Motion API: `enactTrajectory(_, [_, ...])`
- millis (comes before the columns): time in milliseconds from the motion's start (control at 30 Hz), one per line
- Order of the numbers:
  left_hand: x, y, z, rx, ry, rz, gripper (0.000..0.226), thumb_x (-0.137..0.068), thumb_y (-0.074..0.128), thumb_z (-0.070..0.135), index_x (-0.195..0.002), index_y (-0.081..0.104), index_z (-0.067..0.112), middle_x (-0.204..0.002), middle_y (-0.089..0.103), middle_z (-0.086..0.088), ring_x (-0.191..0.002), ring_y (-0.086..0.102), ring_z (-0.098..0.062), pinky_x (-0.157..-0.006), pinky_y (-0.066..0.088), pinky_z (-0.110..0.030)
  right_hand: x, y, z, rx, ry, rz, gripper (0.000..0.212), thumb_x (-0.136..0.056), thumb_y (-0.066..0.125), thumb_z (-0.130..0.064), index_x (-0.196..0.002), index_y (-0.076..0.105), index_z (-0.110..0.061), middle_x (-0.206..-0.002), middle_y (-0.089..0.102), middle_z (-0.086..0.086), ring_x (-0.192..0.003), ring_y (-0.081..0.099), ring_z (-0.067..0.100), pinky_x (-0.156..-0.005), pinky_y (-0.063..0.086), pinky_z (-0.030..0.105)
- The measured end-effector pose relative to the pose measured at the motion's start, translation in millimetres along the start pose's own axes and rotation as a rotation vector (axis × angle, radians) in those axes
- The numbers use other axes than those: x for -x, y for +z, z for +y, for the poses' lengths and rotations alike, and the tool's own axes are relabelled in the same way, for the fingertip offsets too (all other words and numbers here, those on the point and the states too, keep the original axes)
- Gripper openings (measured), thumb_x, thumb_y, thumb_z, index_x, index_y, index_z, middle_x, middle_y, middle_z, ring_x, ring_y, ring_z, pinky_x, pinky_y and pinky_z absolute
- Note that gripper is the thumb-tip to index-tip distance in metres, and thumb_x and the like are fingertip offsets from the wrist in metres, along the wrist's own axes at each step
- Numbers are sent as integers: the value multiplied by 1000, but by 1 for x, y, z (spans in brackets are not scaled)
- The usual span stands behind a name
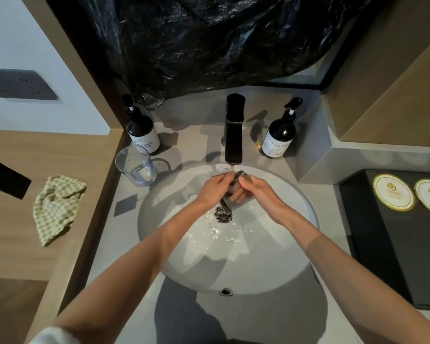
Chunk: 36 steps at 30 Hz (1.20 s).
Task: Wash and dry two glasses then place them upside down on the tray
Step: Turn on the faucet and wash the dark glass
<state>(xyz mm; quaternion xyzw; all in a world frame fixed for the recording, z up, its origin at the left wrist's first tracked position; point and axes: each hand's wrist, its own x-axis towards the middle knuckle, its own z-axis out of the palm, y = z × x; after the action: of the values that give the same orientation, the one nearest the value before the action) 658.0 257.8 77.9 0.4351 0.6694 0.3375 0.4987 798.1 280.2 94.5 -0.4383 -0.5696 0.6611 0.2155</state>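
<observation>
Nearest me, on the grey table (258, 319), the sink (233, 269) is wet, with water spreading round the drain (223, 214). Over it both grips are on one glass (230, 198). The left grip (215, 187) is curled round one side and the right grip (253, 187) is wrapped round the other, fingers bent against the wall. The glass is tilted directly under the running tap (234, 130) — I judge so that the stream rinses it and spills into the sink, not onto the table. Wet glass will be slippery, so two grips make sense.

Left of the sink the second glass (136, 166) stands upright; I cannot tell whether it has been washed. Further left, on the wooden ledge, lies a checked cloth (57, 207), well apart from the water — handy for drying. The black tray (387, 232) sits to the right, with two round paper discs (394, 192) at its far end where glasses might go. Pump bottles (142, 131) (279, 135) flank the tap, the left one just behind the second glass, a knock risk. A black plastic sheet (209, 40) hangs behind.
</observation>
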Motion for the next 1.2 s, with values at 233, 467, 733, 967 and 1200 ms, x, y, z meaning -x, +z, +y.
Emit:
enactTrajectory(233, [-4,4,3,246,-104,-90,29,-99,42,37,-103,66,21,-96,67,1,-93,61,-15,-90,44,-27,-3,-8,2,-29,-1,113,34,-101,42,-24,-76,60,-11,-61,66,5,-52,56,6,-57,42,11])
enactTrajectory(467, [11,16,-19,174,254,-16,34,-101,42,25,-132,53,22,-129,56,9,-121,49,-4,-102,35,-16,-10,-3,11,-2,-8,357,47,-100,44,-36,-61,54,-11,-52,54,4,-45,50,6,-50,41,14])
enactTrajectory(733, [-5,8,8,272,-208,-187,54,-100,24,51,-84,62,17,-84,67,-4,-82,63,-17,-77,47,-27,-21,3,9,129,-47,362,56,-99,44,-38,-50,46,-11,-40,48,-2,-41,46,7,-51,42,15])
enactTrajectory(967, [11,18,-20,8,317,23,40,-100,41,28,-140,43,22,-130,46,13,-121,41,0,-102,30,-9,-24,0,9,6,14,434,53,-100,44,-34,-52,46,-11,-45,46,0,-41,43,4,-49,38,15])
enactTrajectory(1200, [-4,8,-4,44,22,-91,43,-101,27,44,-129,51,24,-127,59,-6,-118,54,-21,-106,39,-36,-28,10,5,117,-9,349,58,-101,40,-34,-49,45,-10,-42,46,0,-38,43,4,-51,38,14])
